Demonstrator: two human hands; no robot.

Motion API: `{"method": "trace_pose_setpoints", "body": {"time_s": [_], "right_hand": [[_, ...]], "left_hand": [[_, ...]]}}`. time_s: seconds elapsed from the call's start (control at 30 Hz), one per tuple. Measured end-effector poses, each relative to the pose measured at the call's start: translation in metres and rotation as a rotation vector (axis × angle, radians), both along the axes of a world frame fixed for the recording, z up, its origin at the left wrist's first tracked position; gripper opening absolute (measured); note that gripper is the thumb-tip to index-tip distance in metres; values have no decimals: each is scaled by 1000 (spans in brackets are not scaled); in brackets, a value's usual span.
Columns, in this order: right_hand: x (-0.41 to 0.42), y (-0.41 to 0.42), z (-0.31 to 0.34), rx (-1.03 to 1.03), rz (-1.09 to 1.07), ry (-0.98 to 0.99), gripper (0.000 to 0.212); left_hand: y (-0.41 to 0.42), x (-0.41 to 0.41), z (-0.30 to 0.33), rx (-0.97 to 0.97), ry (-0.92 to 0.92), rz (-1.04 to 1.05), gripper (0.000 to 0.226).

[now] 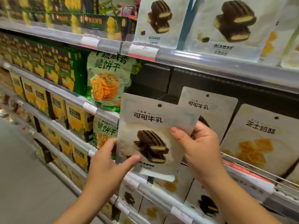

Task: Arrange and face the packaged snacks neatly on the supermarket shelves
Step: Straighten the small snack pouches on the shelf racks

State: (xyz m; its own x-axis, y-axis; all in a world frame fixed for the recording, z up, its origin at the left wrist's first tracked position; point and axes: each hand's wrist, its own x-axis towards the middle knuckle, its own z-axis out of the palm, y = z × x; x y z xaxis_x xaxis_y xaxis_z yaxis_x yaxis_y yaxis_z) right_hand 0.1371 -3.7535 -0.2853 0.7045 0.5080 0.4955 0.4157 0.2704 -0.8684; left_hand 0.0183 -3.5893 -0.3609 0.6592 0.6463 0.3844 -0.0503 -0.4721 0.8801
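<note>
Holding a flat, glossy pale-grey pouch (152, 135) with both hands in front of the middle shelf, tilted slightly, its print of ridged chocolate sandwich biscuits facing the camera and a round hang-hole punched near its top edge. Pinching its lower left edge with the left hand (110, 160), thumb lying across the front at 7 o'clock on the pack, fingers tucked behind. Gripping its right edge with the right hand (200, 147), thumb pressing the front at 3 o'clock, fingers curled behind the film.

Standing just behind, at 1 o'clock from the held pack, a matching grey pouch (208, 107) leaning upright on the shelf, partly covered by the right hand. Leaning beside it at 3 o'clock, a cheese biscuit pouch (262, 143) with golden lattice pieces printed on smooth matte film. Running below at 5 o'clock, a clear plastic shelf rail (161, 198) carrying small white price tags.

Sitting at 11 o'clock, a crinkled green cracker bag (106, 81) showing round orange crisps. Lining the shelves further left at 9 o'clock, rectangular yellow cardboard boxes (74, 115), blurred. Standing on the top shelf at 12 o'clock, larger white pouches (160, 21) bearing the same chocolate biscuit picture.
</note>
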Motion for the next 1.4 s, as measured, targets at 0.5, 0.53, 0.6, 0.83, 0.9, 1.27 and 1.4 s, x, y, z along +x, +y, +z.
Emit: {"method": "trace_pose_setpoints", "body": {"time_s": [0.5, 0.53, 0.6, 0.83, 0.9, 1.27, 1.4], "right_hand": [[96, 88, 68, -169, -209, -739, 12], [98, 89, 69, -192, -222, -766, 12], [100, 92, 70, -251, -287, -798, 17], [107, 112, 81, -785, -720, -824, 18], [106, 119, 84, -923, -803, -751, 20], [102, 139, 84, -1474, -964, -494, 44], [107, 141, 86, -1573, -957, -424, 45]], "left_hand": [[137, 138, 56, 96, -177, -46, 39], [140, 144, 54, 91, -181, -69, 40], [149, 158, 47, 102, -162, -112, 37], [171, 192, 26, 168, -7, -278, 27], [175, 197, 24, 164, 38, -332, 26], [185, 200, 26, 188, 217, -527, 31], [185, 197, 30, 181, 240, -538, 31]]}}
